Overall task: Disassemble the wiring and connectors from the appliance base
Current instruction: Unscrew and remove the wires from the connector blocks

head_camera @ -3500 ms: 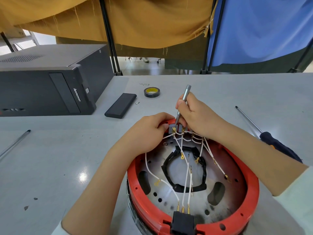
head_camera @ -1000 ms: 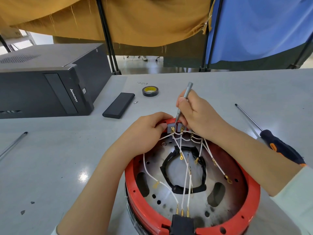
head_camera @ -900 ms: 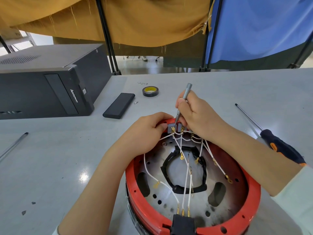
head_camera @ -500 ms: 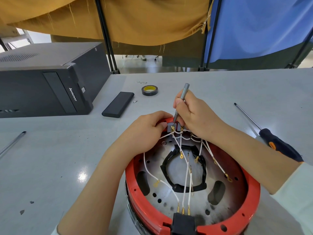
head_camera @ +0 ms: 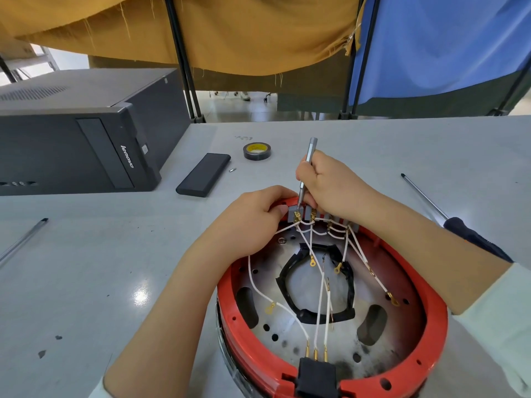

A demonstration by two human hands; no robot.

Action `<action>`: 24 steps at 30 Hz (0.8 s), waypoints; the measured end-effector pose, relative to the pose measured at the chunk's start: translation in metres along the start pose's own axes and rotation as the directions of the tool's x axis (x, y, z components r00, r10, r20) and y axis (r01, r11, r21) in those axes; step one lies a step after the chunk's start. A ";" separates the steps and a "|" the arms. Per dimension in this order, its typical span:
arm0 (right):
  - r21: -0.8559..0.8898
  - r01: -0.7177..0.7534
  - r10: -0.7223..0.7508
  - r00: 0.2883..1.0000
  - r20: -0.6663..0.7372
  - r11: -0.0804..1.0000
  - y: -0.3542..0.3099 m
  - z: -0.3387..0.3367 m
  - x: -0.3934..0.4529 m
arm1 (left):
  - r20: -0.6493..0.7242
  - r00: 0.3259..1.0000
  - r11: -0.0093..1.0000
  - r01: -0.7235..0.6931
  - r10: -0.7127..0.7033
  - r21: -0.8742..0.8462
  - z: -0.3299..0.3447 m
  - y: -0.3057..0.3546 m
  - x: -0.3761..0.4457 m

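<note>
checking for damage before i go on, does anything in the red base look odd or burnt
Yes: dark soot-like smudges stain the silver metal plate near the black plug connector. Several white wires end in loose gold terminals, unattached.

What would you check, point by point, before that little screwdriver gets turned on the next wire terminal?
1. Small screwdriver gripped firmly by the right hand: ok.
2. Its tip seated in the screw at the grey terminal block: cannot tell, the tip is too small to see.
3. Left hand steadying the block's end: ok.
4. Red appliance base resting flat on the table: ok.
5. Loose white wires clear of the tip: ok.
</note>
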State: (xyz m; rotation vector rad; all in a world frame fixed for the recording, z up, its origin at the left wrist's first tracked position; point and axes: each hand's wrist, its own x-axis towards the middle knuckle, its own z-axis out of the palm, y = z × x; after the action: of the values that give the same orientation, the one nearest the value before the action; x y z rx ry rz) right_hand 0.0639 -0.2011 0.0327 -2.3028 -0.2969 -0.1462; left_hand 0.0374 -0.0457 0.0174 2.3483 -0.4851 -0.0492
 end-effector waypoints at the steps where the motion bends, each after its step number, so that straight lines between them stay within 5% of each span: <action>1: -0.019 -0.010 0.010 1.000 0.010 1.000 -0.001 0.000 0.002 | -0.001 1.000 1.000 0.001 -0.001 -0.003 0.000 0.000 0.000; 5: -0.064 -0.026 0.028 0.999 0.028 0.998 -0.002 0.002 0.006 | -0.001 1.000 1.000 0.002 -0.002 -0.003 0.000 0.000 0.000; 10: 0.084 0.137 -0.124 0.982 -0.142 0.987 0.005 0.000 -0.014 | -0.002 1.000 1.000 -0.003 0.003 -0.007 -0.001 -0.001 0.000; 24: 0.036 0.081 -0.079 0.995 -0.065 0.996 0.003 0.001 -0.011 | 0.000 1.000 1.000 0.004 -0.004 0.000 0.000 -0.001 0.000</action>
State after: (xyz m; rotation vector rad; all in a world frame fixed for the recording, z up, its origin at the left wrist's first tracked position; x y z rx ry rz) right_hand 0.0538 -0.2044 0.0277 -2.2443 -0.3563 -0.2517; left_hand 0.0374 -0.0453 0.0170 2.3489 -0.4801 -0.0506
